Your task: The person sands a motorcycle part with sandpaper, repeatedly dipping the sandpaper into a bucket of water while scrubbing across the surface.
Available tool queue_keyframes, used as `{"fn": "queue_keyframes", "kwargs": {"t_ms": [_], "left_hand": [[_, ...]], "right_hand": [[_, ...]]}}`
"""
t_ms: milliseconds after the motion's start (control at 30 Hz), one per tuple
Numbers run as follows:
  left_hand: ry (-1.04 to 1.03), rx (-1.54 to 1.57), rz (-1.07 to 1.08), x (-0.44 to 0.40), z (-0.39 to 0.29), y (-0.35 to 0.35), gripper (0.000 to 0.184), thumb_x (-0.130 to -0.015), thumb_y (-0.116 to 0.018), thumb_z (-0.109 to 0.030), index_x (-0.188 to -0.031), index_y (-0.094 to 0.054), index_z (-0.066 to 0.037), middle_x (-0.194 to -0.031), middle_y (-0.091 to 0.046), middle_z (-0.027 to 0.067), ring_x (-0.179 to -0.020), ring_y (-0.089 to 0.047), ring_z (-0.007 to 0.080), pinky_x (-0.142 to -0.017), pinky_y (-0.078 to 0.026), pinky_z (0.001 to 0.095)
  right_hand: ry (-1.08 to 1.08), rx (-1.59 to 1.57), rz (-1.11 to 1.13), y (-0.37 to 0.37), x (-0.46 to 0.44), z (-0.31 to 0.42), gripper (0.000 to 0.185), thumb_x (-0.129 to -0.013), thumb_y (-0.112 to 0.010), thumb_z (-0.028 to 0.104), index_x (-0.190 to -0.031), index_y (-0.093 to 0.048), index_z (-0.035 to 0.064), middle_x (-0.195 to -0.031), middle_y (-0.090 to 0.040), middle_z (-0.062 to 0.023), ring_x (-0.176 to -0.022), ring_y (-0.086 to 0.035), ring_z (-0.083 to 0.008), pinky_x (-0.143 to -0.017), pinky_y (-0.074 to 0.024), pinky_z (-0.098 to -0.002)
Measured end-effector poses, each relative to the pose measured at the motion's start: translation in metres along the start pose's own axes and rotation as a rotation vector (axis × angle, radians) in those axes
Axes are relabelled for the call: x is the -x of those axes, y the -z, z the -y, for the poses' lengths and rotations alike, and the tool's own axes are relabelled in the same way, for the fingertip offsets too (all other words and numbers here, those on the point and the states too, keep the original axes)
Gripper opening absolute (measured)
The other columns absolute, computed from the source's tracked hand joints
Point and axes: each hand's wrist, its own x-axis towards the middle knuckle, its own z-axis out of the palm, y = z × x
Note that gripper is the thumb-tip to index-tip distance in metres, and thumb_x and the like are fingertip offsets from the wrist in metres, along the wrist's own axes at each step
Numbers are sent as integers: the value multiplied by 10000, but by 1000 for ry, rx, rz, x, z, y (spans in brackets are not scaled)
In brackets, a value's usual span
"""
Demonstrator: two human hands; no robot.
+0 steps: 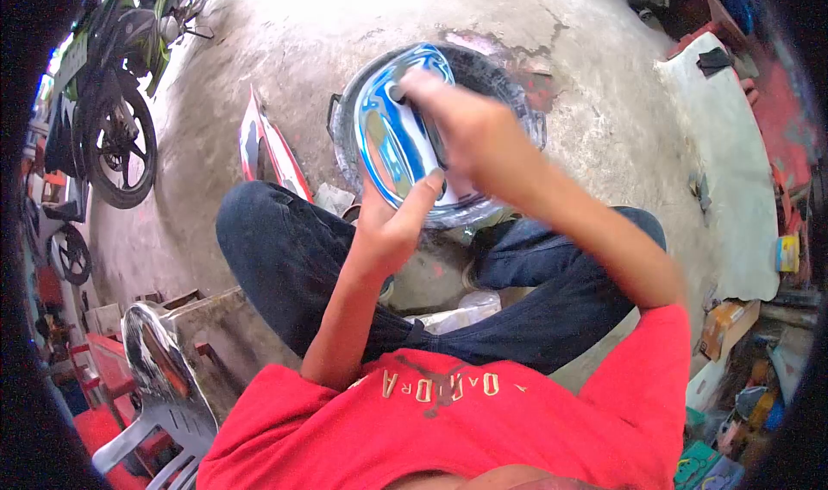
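A glossy curved panel [379,136], blue with white and orange areas, is tilted over a round dark basin [345,102] on the floor between my knees. It looks like a motorcycle body panel. My left hand [392,223] grips its lower edge, thumb on the shiny face and fingers behind. Against the upper right part of the panel lies my right hand [466,123], smeared by motion, its fingers bent. A small dark patch shows at those fingertips; I cannot make out what it is. The basin's inside is mostly hidden.
A red and white pointed panel [276,149] stands left of the basin. Further left is a parked motorcycle [116,128]. A white plastic chair [172,421] is at lower left. Along the right side lie a pale sheet [733,171], a cardboard box [729,328] and assorted clutter.
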Motion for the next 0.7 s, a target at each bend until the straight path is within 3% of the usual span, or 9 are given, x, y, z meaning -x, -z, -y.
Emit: {"fn": "queue_keyframes", "kwargs": {"t_ms": [67,133,200,333,367,400,533,667,700], "left_hand": [[-135,-158,32,-3,7,9,789,-889,-543,87,-1571,-170,-46,-1459,-426,218,-1302,-511,265,-1059,-428,366],[160,159,-44,0,-12,0,786,-868,-522,137,-1565,-202,-35,-1489,-386,219,-1278,-539,266,-1045,-442,361],[45,48,39,1,-3,3,667,-865,-523,132,-1494,-352,-11,-1491,-385,255,-1279,-548,291,-1042,-447,371],[-35,2,-14,-4,1,-1,499,-859,-519,129,-1344,-571,21,-1488,-382,310,-1298,-539,330,-1054,-446,406],[-183,-184,-2,-5,7,6,508,-861,-522,122,-1357,-562,16,-1485,-389,308,-1302,-536,334,-1054,-448,415],[-187,-196,6,-5,8,7,541,-864,-526,114,-1392,-488,0,-1475,-402,291,-1293,-541,331,-1050,-452,419],[226,288,8,-1,-4,2,918,-880,-549,74,-1598,-4,-99,-1418,-474,180,-1217,-581,298,-1020,-477,421],[131,153,6,1,-1,2,718,-934,-558,47,-1544,-183,-6,-1370,-523,144,-1264,-528,207,-1078,-411,357],[105,122,-23,-1,6,5,677,-935,-541,49,-1529,-222,-6,-1388,-507,146,-1282,-513,220,-1093,-395,363]], "right_hand": [[183,-39,-78,-10,7,17,375,-848,-580,71,-1221,-608,50,-1255,-644,-196,-1176,-627,-349,-951,-534,-431],[106,-10,-52,-2,-1,-10,358,-850,-582,72,-1204,-620,34,-1222,-655,-209,-1122,-650,-367,-923,-542,-440],[-111,37,-28,1,-8,-63,306,-858,-589,86,-1152,-616,9,-1095,-674,-239,-970,-679,-413,-843,-554,-467],[-102,4,51,-5,0,-17,401,-835,-614,93,-1228,-610,18,-1184,-658,-236,-1070,-662,-392,-908,-542,-451],[154,43,-23,-7,4,3,430,-812,-618,59,-1240,-601,17,-1260,-634,-228,-1187,-618,-370,-992,-512,-430],[169,-40,9,-9,7,15,424,-800,-611,25,-1224,-602,15,-1297,-619,-220,-1263,-573,-357,-1051,-480,-412],[-44,-18,-33,-2,-7,-45,364,-840,-576,56,-1202,-594,24,-1123,-666,-246,-989,-669,-421,-843,-550,-475],[-326,-113,146,2,-5,-12,432,-887,-565,1,-1318,-575,26,-1218,-641,-262,-1148,-646,-367,-967,-518,-421],[-76,-10,87,-5,3,1,449,-891,-594,5,-1339,-565,26,-1299,-611,-247,-1212,-618,-342,-1010,-502,-407]]}}
